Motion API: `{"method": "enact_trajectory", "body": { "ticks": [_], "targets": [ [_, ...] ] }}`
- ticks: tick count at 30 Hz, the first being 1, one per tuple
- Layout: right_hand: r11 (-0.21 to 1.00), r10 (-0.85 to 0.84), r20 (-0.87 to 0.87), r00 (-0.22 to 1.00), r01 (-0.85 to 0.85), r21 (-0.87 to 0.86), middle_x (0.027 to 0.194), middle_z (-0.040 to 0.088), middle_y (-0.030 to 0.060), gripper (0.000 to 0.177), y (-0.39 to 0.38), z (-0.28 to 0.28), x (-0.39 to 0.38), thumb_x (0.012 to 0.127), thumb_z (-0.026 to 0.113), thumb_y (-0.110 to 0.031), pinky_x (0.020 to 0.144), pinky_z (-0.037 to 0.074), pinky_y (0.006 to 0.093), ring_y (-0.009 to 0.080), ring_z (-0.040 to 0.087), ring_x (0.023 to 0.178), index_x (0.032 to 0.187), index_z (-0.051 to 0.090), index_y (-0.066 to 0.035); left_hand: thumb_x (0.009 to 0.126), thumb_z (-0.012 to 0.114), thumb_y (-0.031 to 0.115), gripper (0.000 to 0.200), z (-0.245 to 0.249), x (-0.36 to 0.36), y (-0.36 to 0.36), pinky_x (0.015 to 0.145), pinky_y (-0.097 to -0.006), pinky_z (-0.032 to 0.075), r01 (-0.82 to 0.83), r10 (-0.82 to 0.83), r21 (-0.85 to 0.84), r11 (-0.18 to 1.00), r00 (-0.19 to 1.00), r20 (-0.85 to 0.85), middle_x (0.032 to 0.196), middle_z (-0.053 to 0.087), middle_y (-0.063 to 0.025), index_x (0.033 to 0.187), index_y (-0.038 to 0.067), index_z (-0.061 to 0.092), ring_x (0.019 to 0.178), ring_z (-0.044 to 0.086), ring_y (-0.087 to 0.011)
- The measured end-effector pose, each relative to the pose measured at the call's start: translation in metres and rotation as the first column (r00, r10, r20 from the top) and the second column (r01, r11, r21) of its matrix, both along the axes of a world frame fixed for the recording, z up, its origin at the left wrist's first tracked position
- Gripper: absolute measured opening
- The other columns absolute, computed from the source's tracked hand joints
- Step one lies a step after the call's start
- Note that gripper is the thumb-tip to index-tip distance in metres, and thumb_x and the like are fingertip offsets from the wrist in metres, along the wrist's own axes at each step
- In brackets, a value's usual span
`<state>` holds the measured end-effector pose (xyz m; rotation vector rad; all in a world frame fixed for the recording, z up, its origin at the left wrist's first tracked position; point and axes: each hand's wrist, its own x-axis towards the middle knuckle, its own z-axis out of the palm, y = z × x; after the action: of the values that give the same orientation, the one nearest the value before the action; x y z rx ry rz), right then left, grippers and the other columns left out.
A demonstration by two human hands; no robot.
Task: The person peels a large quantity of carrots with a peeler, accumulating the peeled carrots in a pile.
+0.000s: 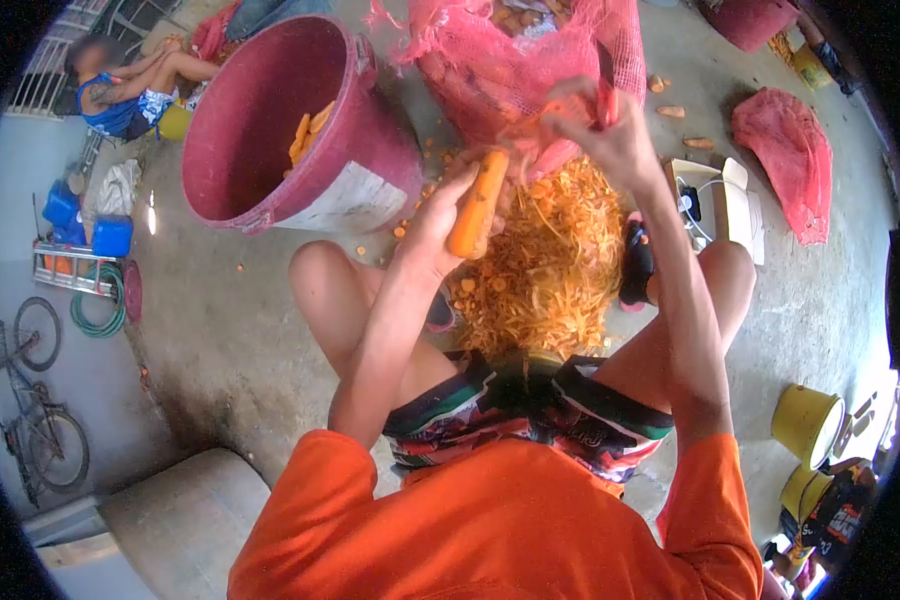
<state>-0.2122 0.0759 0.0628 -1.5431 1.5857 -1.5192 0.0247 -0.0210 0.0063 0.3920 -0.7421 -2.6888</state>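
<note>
My left hand (432, 225) is closed around a carrot (477, 205), which points up and away, with a dark patch on its peeled-looking surface. Raised to the right of it, my right hand (620, 145) is closed on a red-handled peeler (607, 104); motion blur hides its blade. The peeler is apart from the carrot. Below both hands, a heap of orange peelings (545, 265) with cut carrot ends covers the floor between my feet. Just beyond the hands stands a pink mesh sack (470, 90) with carrots inside.
A large maroon tub (385, 150) at the left holds several peeled carrots (312, 132). To the right are an open cardboard box (745, 205), a pink mesh sack (785, 150) and loose carrots (699, 144). Yellow buckets (806, 425) stand lower right. Another person (120, 95) sits upper left.
</note>
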Motion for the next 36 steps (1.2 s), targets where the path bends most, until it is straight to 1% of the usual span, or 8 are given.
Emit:
{"method": "enact_trajectory", "body": {
  "ticks": [5, 7, 11, 15, 19, 24, 27, 36],
  "targets": [
    [0.941, 0.234, -0.301, 0.924, -0.293, -0.168, 0.098, 0.075, 0.0056, 0.031, 0.006, 0.011, 0.041, 0.081, 0.082, -0.006, 0.085, 0.058, 0.0329, 0.0154, 0.069, 0.093, 0.11, 0.071, -0.005, 0.104, 0.055, 0.022, 0.032, 0.018, -0.015, 0.01, 0.073, -0.0349, 0.058, -0.173, 0.203, -0.176, 0.969, 0.965, 0.167, 0.111, 0.062, -0.0086, 0.134, 0.012, 0.051, 0.091, 0.064, -0.0207],
    [0.97, 0.109, 0.166, 0.98, -0.142, 0.197, 0.098, 0.074, 0.0042, 0.029, 0.002, 0.001, 0.017, 0.084, 0.08, -0.007, 0.08, 0.059, 0.0315, 0.0139, 0.07, 0.09, 0.11, 0.069, -0.004, 0.104, 0.054, 0.027, 0.034, 0.0, -0.009, 0.006, 0.075, -0.035, 0.059, -0.118, 0.129, -0.138, 0.983, 0.989, 0.077, 0.108, 0.063, -0.0098, 0.132, 0.009, 0.052, 0.091, 0.066, -0.0196],
    [0.977, -0.003, -0.101, 0.995, -0.018, -0.21, 0.096, 0.073, 0.0027, 0.025, -0.009, -0.006, -0.003, 0.086, 0.077, -0.005, 0.069, 0.058, 0.0268, 0.0101, 0.069, 0.084, 0.11, 0.069, -0.004, 0.105, 0.052, 0.031, 0.032, 0.015, -0.008, 0.004, 0.066, -0.0315, 0.059, -0.101, 0.096, 0.025, 0.995, 0.982, 0.163, 0.104, 0.065, -0.0098, 0.126, 0.009, 0.058, 0.081, 0.066, -0.0161],
    [0.926, 0.274, -0.263, 0.925, -0.327, -0.187, 0.097, 0.074, 0.0057, 0.024, 0.006, 0.008, 0.043, 0.085, 0.077, -0.004, 0.078, 0.057, 0.0315, 0.017, 0.069, 0.087, 0.108, 0.07, -0.005, 0.103, 0.056, 0.033, 0.034, 0.013, -0.014, 0.006, 0.057, -0.0294, 0.059, -0.101, 0.101, 0.012, 0.995, 0.995, 0.013, 0.101, 0.069, -0.0094, 0.124, 0.007, 0.06, 0.072, 0.067, -0.0161],
    [0.99, -0.08, -0.138, 0.987, 0.062, -0.126, 0.097, 0.075, 0.0059, 0.019, -0.005, 0.007, -0.014, 0.084, 0.079, -0.005, 0.076, 0.056, 0.0295, 0.012, 0.069, 0.079, 0.102, 0.072, -0.004, 0.104, 0.057, 0.027, 0.028, 0.013, -0.01, 0.008, 0.067, -0.031, 0.059, -0.103, 0.116, -0.079, 0.992, 0.977, 0.179, 0.109, 0.068, -0.0086, 0.128, 0.013, 0.058, 0.083, 0.068, -0.0161],
    [0.918, 0.248, -0.302, 0.92, -0.322, -0.229, 0.093, 0.076, 0.0057, 0.018, 0.008, 0.015, 0.045, 0.087, 0.075, -0.003, 0.076, 0.056, 0.0286, 0.0117, 0.068, 0.078, 0.105, 0.071, -0.003, 0.104, 0.056, 0.031, 0.028, 0.032, -0.027, 0.021, 0.064, -0.0261, 0.055, -0.283, 0.315, -0.17, 0.944, 0.926, 0.208, 0.101, 0.067, -0.0082, 0.124, 0.011, 0.057, 0.082, 0.064, -0.0151],
    [0.972, 0.117, 0.217, 0.969, -0.157, 0.175, 0.095, 0.076, 0.0067, 0.019, 0.005, 0.006, 0.015, 0.088, 0.075, -0.004, 0.076, 0.057, 0.028, 0.0122, 0.069, 0.079, 0.106, 0.071, -0.002, 0.103, 0.057, 0.034, 0.029, 0.023, -0.007, 0.01, 0.06, -0.0261, 0.054, 0.013, -0.005, -0.095, 0.995, 0.997, 0.079, 0.096, 0.066, -0.0079, 0.119, 0.01, 0.058, 0.076, 0.064, -0.0152],
    [0.986, 0.166, -0.055, 0.985, -0.167, -0.024, 0.094, 0.076, 0.0043, 0.018, 0.009, 0.014, 0.035, 0.086, 0.077, -0.005, 0.081, 0.056, 0.0287, 0.0125, 0.07, 0.084, 0.103, 0.073, -0.004, 0.103, 0.058, 0.026, 0.028, 0.019, -0.013, 0.011, 0.064, -0.027, 0.055, -0.066, 0.067, -0.059, 0.996, 0.998, 0.012, 0.105, 0.066, -0.0074, 0.126, 0.01, 0.061, 0.086, 0.066, -0.0138]
  ]
}}
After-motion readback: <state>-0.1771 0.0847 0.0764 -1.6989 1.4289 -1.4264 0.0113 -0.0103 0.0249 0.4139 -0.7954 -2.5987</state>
